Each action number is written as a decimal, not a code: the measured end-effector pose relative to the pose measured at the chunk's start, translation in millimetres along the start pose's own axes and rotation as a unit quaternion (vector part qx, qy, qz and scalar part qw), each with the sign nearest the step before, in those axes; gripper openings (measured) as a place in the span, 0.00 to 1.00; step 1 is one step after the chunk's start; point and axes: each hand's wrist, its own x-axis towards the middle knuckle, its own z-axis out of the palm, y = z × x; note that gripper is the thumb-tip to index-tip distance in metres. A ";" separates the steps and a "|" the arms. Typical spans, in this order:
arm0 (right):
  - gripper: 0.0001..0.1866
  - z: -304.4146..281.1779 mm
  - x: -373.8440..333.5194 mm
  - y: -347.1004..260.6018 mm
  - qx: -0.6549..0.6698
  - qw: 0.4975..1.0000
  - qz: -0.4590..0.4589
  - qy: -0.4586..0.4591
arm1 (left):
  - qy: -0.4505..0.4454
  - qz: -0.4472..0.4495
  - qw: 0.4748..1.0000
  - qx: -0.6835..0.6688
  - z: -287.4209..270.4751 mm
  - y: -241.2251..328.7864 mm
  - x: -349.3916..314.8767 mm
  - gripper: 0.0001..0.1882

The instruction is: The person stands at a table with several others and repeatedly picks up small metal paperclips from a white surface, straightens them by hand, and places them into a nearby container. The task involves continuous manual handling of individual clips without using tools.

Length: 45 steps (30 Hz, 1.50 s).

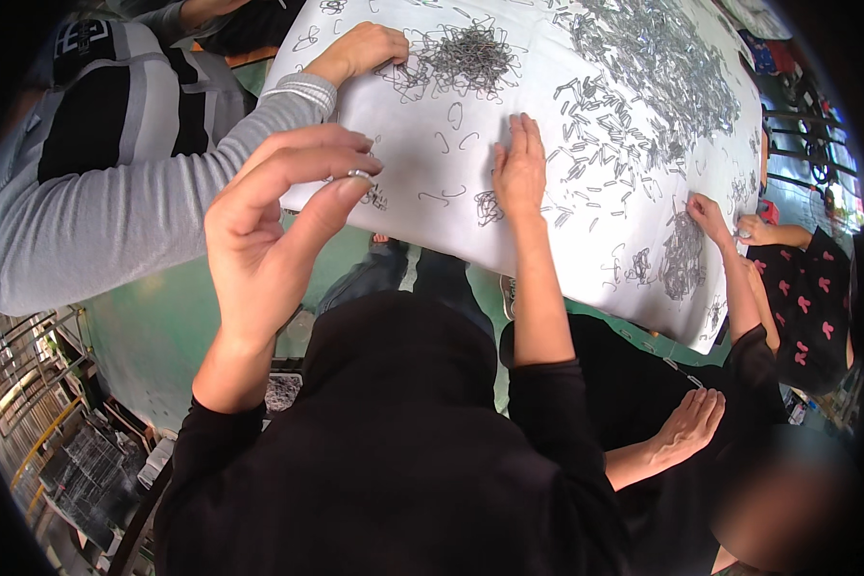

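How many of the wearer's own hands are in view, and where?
2: the left hand, raised, pinching a small metal piece; the right hand, over the white tabletop. Neither is hidden.

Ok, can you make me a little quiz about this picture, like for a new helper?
1. Which of the person's hands pinches a small metal piece?
2. True or false: the right hand is buried in the wire pile.
3. What colour is the co-worker's big sleeve at the left: (a) red, (b) grey, (c) yellow?

Key:
1. The left hand.
2. False; it lies palm down on the white table.
3. (b)
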 end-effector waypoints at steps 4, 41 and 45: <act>0.26 5.8 -10.8 6.0 -0.043 0.989 -0.051 -0.133 | 0.015 -0.012 1.000 0.000 -2.8 1.0 -11.0 0.06; 0.12 -32.2 -50.8 -5.9 -0.002 0.976 -0.152 -0.157 | 0.013 -0.007 1.000 0.015 0.4 -2.0 -43.4 0.06; 0.07 -7.5 -49.4 -44.1 -0.012 0.979 -0.113 -0.167 | -0.001 -0.023 1.000 0.018 -0.3 -3.7 -44.6 0.06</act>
